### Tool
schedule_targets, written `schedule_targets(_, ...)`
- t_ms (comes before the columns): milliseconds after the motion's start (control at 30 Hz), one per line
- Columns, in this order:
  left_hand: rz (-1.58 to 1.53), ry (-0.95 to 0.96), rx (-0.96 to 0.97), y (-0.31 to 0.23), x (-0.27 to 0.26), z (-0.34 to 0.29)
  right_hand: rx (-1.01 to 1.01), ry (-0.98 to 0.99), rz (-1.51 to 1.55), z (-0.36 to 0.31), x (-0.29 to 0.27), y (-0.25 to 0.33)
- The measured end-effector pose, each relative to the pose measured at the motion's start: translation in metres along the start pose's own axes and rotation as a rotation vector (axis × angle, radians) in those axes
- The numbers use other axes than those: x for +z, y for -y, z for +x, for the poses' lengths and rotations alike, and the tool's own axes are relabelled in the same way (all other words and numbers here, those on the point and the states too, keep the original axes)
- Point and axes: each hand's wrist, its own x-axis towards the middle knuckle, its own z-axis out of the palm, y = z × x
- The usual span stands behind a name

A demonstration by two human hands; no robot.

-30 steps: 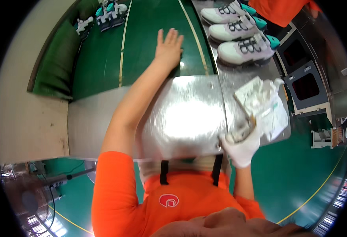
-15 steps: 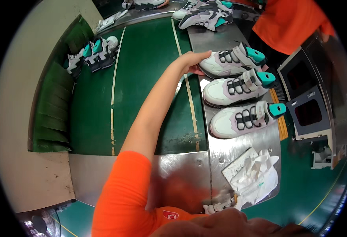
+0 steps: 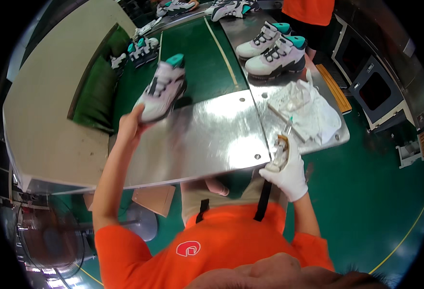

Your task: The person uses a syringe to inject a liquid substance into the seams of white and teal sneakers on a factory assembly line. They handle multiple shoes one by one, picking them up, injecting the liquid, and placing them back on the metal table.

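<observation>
In my bare left hand (image 3: pixel 131 124) is a white and pale-lilac sneaker (image 3: pixel 161 89) with dark laces and a teal insert in its collar. My fingers and thumb are closed on its toe end, and the heel points away from me, over the edge of the green belt. A white glove covers my right hand (image 3: pixel 286 173), low at the table's front right edge. It is closed round a small pale tool (image 3: pixel 281 150) with a brownish part and a thin clear tip; its exact kind is unclear.
Two similar sneakers (image 3: pixel 275 60) stand on the metal strip at right, beyond a crumpled white cloth (image 3: pixel 313 113). More sneakers (image 3: pixel 143 50) sit on the green belt (image 3: pixel 192 45) at far left. A person in orange (image 3: pixel 308 9) stands at back right; a fan (image 3: pixel 50 236) is at lower left.
My left hand has drawn the farthest of three sneakers off the right-hand strip, leftward and toward me. My view has shifted, and my gloved right hand now shows more fully.
</observation>
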Motion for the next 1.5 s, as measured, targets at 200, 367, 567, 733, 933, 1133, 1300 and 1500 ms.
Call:
schedule_targets(200, -0.421, 0.218, -0.428, 0.051, 0.007, -0.172, 0.122, 0.065, 0.296, -0.037, -0.004, -0.011)
schedule_targets(367, -0.57, 0.532, -0.655, 0.103, 0.103, -0.178, 0.169, 0.144, 0.532, -0.042, -0.03, -0.009)
schedule_targets(567, 0.653, 0.896, 0.779, 0.03, 0.118, -0.184, 0.075, 0.162, 0.569, -0.02, -0.05, -0.002)
schedule_targets(733, 1.276, 0.406, 1.161, -0.022, 0.085, -0.099, 0.152, 0.25, 0.28, 0.011, -0.066, -0.029)
schedule_targets(933, 1.152, 0.613, 1.223, 0.007, 0.036, -0.117, 0.194, 0.281, 0.003, 0.015, -0.08, 0.003)
schedule_targets(1133, 1.302, 0.289, 1.337, 0.024, 0.003, -0.151, 0.342, 0.342, 0.212, 0.034, -0.083, 0.011)
schedule_targets(1300, 1.202, 0.258, 1.387, 0.051, -0.018, -0.141, 0.279, 0.398, 0.253, 0.045, -0.09, -0.005)
schedule_targets(1500, 1.118, 0.317, 1.432, 0.051, -0.023, -0.125, 0.391, 0.525, 0.07, 0.057, -0.071, 0.052)
